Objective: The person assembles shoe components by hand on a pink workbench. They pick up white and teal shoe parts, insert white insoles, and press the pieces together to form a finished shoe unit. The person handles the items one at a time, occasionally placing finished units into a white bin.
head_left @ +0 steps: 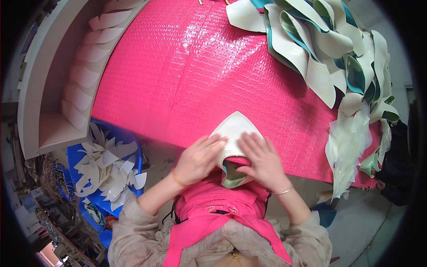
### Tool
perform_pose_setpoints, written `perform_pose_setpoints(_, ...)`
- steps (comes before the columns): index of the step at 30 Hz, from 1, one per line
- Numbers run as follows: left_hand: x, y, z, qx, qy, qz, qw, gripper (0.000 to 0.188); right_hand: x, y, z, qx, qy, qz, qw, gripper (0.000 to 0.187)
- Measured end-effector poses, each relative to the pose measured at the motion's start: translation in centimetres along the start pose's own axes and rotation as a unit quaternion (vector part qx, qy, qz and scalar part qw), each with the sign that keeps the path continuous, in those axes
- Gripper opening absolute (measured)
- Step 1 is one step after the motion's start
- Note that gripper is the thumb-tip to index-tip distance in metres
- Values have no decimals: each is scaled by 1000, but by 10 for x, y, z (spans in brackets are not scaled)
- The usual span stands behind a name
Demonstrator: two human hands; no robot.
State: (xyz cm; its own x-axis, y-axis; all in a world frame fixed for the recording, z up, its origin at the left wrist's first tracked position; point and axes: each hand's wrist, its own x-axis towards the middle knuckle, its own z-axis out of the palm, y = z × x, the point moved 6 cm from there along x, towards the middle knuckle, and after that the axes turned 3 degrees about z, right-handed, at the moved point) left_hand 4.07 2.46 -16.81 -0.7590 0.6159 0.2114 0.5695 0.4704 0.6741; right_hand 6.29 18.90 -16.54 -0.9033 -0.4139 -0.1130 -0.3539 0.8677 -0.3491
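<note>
At the near edge of the table lies a shoe upper, white outside, its rounded toe pointing away from me. Its lower end hangs over the edge toward my lap and shows a pale green and teal lining. My left hand rests on the upper's left side, fingers stretched out and close together. On the right side my right hand lies flat with its fingers spread and its thumb over the opening; the fingertips are slightly blurred. Neither hand visibly wraps around the upper.
Pink textured sheeting covers the table. A pile of white uppers with teal linings stands at the far right, thin translucent pieces below it. At left are a rack of white pieces and a blue bin of scraps.
</note>
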Motion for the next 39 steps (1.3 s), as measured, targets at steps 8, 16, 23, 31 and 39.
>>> perform_pose_setpoints(8,-29,18,-8,187,-11,9,982,48,5,-9,-19,-2,67,25,997,52)
perform_pose_setpoints(16,-30,23,-13,223,-8,13,975,46,15,27,-25,-53,83,85,991,51)
perform_pose_setpoints(23,-12,-25,-39,-377,165,-154,898,76,7,11,-27,383,92,140,908,30)
perform_pose_setpoints(31,-6,57,-72,-381,-167,-27,909,46,45,34,-76,295,183,18,938,43)
perform_pose_setpoints(39,-32,88,-144,-357,-137,5,924,36,24,-46,-27,495,-167,-165,837,52)
